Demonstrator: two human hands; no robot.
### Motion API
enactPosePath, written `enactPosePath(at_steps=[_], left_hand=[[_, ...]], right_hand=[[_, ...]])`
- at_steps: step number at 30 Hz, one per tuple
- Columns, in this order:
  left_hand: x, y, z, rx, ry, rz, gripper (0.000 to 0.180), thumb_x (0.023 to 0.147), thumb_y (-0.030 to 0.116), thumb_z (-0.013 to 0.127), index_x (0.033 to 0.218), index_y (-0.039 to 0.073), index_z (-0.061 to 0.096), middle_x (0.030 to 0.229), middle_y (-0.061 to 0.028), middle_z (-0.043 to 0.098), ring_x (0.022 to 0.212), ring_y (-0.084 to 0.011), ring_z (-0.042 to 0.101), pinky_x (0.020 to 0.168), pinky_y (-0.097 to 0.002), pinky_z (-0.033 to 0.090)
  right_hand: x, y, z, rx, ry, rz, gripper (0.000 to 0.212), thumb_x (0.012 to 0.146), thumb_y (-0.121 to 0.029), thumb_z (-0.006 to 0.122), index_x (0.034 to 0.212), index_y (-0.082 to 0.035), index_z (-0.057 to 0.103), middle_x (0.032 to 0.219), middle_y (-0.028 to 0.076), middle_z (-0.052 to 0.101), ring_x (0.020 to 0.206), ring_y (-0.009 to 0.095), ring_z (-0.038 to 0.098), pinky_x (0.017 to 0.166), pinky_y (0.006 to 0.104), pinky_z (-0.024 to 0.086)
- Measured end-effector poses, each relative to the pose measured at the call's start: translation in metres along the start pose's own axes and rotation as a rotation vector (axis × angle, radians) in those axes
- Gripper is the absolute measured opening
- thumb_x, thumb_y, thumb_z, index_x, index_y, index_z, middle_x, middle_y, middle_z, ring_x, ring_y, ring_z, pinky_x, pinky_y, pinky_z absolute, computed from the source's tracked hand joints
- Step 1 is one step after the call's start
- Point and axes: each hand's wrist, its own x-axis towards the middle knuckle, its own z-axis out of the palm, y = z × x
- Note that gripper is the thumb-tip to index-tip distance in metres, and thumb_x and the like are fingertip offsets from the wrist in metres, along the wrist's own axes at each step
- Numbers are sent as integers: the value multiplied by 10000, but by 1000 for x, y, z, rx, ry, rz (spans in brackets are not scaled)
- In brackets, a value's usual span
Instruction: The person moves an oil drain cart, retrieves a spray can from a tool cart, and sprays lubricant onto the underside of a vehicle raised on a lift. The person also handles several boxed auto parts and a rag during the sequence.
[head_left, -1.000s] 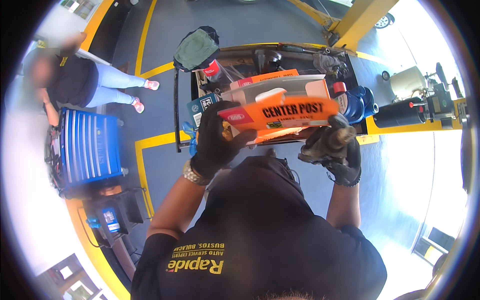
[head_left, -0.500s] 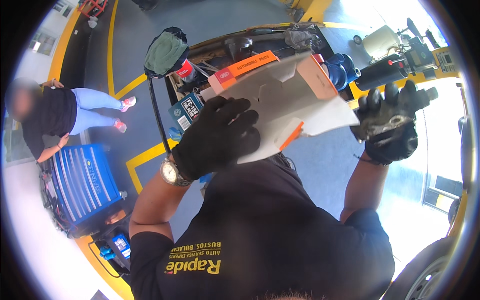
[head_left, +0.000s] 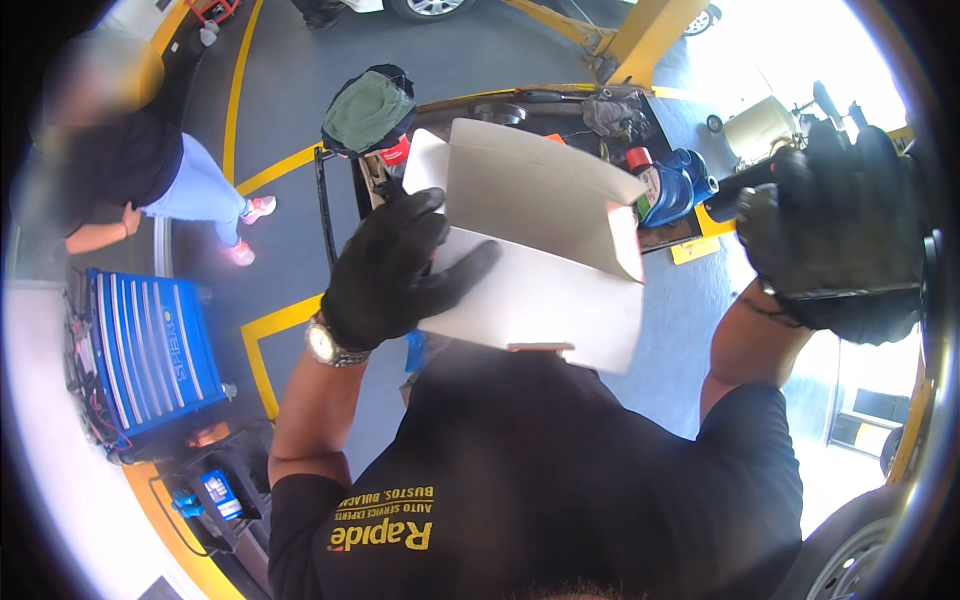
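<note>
My left hand (head_left: pixel 390 265), in a black glove with a wristwatch (head_left: pixel 325 342) below it, grips an open cardboard box (head_left: pixel 540 285) by its left side. The thumb lies across the near wall. The box is tilted with its pale inside showing, and I see nothing inside the visible part. Raised at the far right, well apart from the box, my black-gloved right hand (head_left: pixel 835 225) is closed around a dark metal part (head_left: pixel 760 225). Glove and motion blur hide most of that part, so its kind cannot be made out.
Behind the box stands a tool cart (head_left: pixel 660 110) with blue bottles (head_left: pixel 672 185) and a green-and-black cloth item (head_left: pixel 370 112). A person (head_left: pixel 130 175) stands at the left, above a blue tool chest (head_left: pixel 150 350). A yellow post (head_left: pixel 655 40) rises at the back; a wheel (head_left: pixel 860 550) is lower right.
The box has turned in my left hand, its open flaps swinging up and its orange printed side out of sight. My right hand has moved right, away from the box, with the metal part.
</note>
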Motion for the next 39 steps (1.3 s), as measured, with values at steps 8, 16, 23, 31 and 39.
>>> enactPosePath(at_steps=[8, 16, 23, 31, 39], left_hand=[[-22, 12, 24, -8, 47, 36, 347, 719, 114, 869, 1040, 235, 817, 1142, -114, 595, 1152, -356, 633, 906, -479, 601], [-41, 25, 33, -31, 99, -92, 377, 743, 123, 835, 1102, 233, 791, 1053, -97, 611, 1104, -329, 634, 964, -549, 579], [-42, 22, 41, -94, 206, -258, 412, 807, 126, 823, 1210, 129, 737, 1282, -150, 561, 1207, -348, 582, 1001, -521, 541], [-75, 61, 99, -597, 159, -1004, 928, 828, 277, 875, 1526, -39, 351, 1461, -227, 439, 1273, -331, 560, 1006, -423, 541], [-117, 80, 133, -714, -222, -1036, 610, 930, 192, 790, 1406, -39, 486, 1146, -105, 644, 946, -157, 662, 846, -302, 562]], right_hand=[[9, 39, 67, -825, -636, 89, 621, 932, -83, 722, 1476, -4, 434, 1292, 168, 617, 1177, 291, 640, 1041, 425, 515], [38, 64, 71, -804, -659, 252, 611, 933, -115, 737, 1476, -20, 472, 1349, 151, 617, 1211, 261, 633, 1056, 386, 490], [39, 80, 59, -1055, -878, 141, 710, 880, -231, 780, 1500, -53, 484, 1376, 192, 624, 1225, 335, 645, 1027, 421, 518], [27, 122, 13, -1198, -1004, 541, 451, 996, -226, 635, 1417, -74, 578, 1400, 143, 625, 1268, 300, 610, 1100, 389, 468], [40, 92, -16, -1379, -869, 845, 371, 1079, -238, 485, 1411, -107, 589, 1396, 88, 633, 1259, 200, 614, 1081, 317, 463]])
